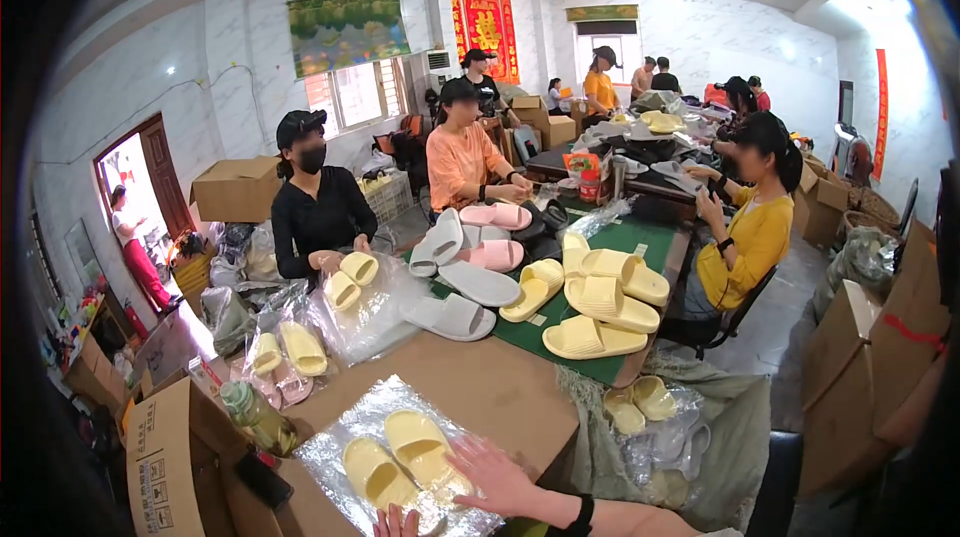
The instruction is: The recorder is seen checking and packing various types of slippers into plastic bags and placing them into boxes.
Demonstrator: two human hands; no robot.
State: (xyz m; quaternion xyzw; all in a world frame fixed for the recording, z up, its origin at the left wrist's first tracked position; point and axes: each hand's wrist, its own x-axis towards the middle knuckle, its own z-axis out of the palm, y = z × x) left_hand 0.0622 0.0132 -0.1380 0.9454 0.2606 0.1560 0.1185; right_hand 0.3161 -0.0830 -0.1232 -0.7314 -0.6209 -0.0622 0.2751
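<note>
A pair of pale yellow slippers (418, 452) lies side by side in or on a clear plastic bag (340, 407) at the table's near edge; I cannot tell which. My right hand (497, 475) reaches in from the right, fingers stretched out over the right slipper and the plastic beside it. Just the fingertips of my left hand (397, 523) show, at the lower edge. They are spread next to the heel ends of the slippers and hold nothing visible.
A cardboard box (165, 457) and a glass jar (255, 415) stand left. Yellow slippers (598, 337) and grey slippers (450, 317) are heaped ahead. A woven sack (730, 427) hangs open at right, bagged slippers inside. Co-workers (325, 207) sit around; one handles yellow slippers.
</note>
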